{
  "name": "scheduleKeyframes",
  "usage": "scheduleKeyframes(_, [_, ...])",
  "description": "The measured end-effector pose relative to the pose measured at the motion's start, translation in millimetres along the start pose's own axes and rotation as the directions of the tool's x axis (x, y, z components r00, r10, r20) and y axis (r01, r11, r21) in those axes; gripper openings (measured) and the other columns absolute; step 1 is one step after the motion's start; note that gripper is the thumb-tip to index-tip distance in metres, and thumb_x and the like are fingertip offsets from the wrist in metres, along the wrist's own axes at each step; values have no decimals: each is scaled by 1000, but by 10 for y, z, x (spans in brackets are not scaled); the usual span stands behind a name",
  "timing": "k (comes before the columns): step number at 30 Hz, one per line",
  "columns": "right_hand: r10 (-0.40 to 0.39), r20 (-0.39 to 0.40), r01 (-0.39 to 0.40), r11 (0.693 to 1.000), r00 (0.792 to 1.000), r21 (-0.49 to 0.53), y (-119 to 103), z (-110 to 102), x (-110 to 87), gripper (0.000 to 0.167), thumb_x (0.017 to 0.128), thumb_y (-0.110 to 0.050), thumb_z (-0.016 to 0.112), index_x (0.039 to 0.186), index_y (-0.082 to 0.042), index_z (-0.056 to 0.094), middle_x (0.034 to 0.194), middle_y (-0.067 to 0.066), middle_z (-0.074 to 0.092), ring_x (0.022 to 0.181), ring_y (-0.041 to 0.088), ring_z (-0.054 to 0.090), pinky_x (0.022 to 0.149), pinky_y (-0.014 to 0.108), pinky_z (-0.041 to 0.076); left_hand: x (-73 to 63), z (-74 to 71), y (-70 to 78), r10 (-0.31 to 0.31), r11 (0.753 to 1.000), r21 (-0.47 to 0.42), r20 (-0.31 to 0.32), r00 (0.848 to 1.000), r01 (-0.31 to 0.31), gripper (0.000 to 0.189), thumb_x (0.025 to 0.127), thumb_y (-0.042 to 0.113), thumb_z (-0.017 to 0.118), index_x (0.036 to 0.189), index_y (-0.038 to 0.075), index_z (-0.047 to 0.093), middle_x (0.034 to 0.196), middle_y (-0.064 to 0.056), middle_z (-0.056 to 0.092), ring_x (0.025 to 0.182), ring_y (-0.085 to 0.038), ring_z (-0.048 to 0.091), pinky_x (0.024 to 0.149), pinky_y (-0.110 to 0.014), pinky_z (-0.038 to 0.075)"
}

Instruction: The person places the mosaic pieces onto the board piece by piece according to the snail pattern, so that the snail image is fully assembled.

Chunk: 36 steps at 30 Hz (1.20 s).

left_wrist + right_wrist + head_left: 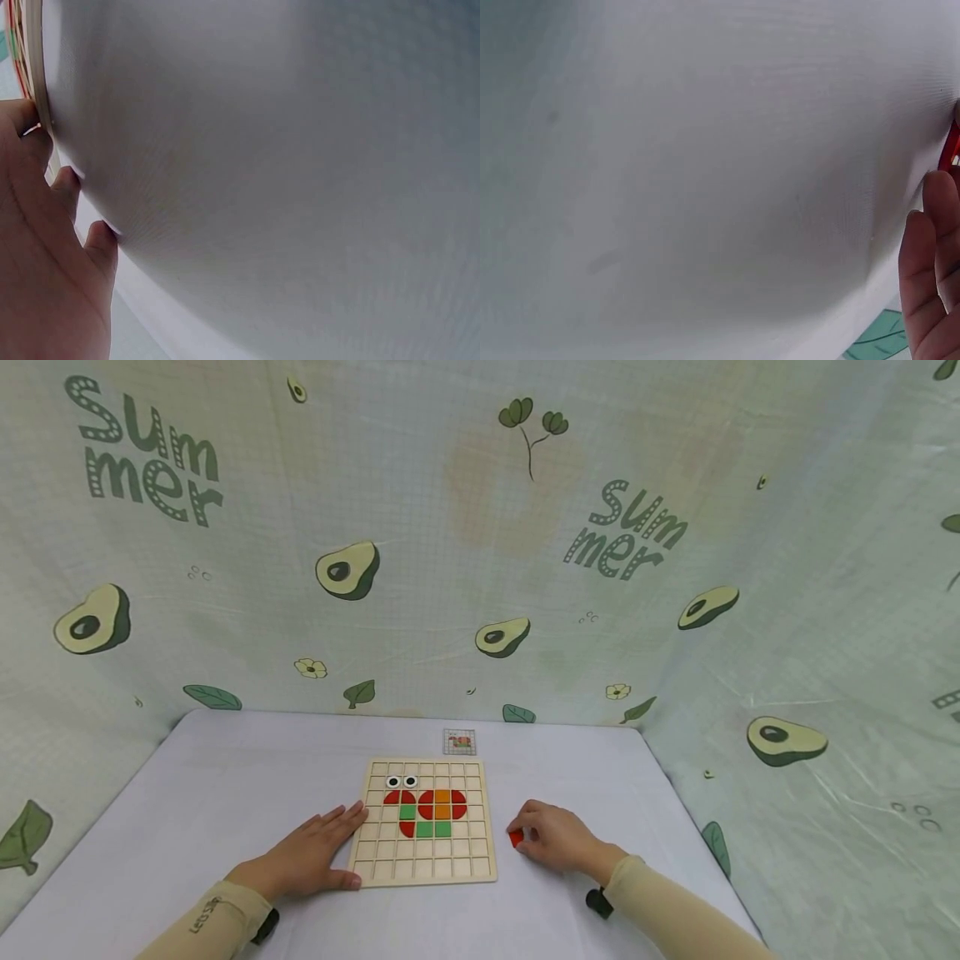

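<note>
A wooden grid board (474, 860) lies on the table with a coloured figure set in its cells. My left hand (313, 852) rests with its fingers spread along the board's left edge; in the left wrist view the fingertips meet the board's side (36, 67). Off the board's right side, my right hand (553, 837) pinches a small red piece (516, 837) between thumb and fingers, low over the cloth. Only a sliver of that red piece (949, 147) shows in the right wrist view. The figure has green squares (407, 812), orange squares (442, 812), red rounded pieces (425, 805) and two eye discs (393, 782).
Behind the board lies a small picture card (459, 742) printed with a similar figure on a grid. White cloth (255, 777) covers the table. A patterned curtain (420, 677) hangs along the back and sides.
</note>
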State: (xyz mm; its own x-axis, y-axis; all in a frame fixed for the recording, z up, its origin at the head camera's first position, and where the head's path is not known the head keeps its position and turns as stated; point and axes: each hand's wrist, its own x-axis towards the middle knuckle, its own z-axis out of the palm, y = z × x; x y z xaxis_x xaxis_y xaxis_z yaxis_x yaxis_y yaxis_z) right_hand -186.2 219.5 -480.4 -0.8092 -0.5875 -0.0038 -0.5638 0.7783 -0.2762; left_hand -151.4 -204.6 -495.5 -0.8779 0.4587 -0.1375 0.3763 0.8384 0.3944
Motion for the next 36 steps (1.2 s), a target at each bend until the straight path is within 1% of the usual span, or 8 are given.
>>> scheduleKeyframes(3, [-11,3,11,1000,1000,2,-1,2,3,21,88,-21,76,109,-21,76,98,-12,58,71,1,48,61,19,46,-5,-4,6,2,1000,-2,-2,1000,-2,107,74,66,74,154,6,36,160,-11,31,145,-39,27,115,-62,23])
scheduleKeyframes(7, [-10,5,10,1000,1000,-1,17,18,1,20,89,-23,76,109,-21,76,97,-12,58,70,0,47,60,19,45,-14,-8,10,4,1000,0,-2,1000,-4,107,75,66,74,154,5,36,160,-11,31,145,-40,27,115,-62,23])
scheduleKeyframes(20, [-24,-15,24,1000,1000,-14,43,25,5,20,89,-26,77,108,-23,76,95,-14,58,71,0,48,60,19,46,-15,-22,21,3,1000,-2,2,1000,-3,106,75,64,74,154,5,36,160,-12,32,144,-40,27,115,-62,22])
scheduleKeyframes(29, [-18,-18,18,1000,1000,5,35,-6,19,19,89,-25,76,108,-21,76,95,-12,58,71,1,48,60,20,45,-5,-23,10,8,1000,10,5,1000,-8,106,76,65,73,155,5,35,160,-12,30,145,-40,26,115,-61,22])
scheduleKeyframes(36, [-29,-21,29,1000,999,-1,36,7,34,20,90,-27,76,109,-22,76,96,-12,59,71,0,48,61,19,46,13,-9,4,-1,1000,1,8,1000,1,107,75,66,74,154,6,36,160,-12,31,145,-40,27,115,-62,22])
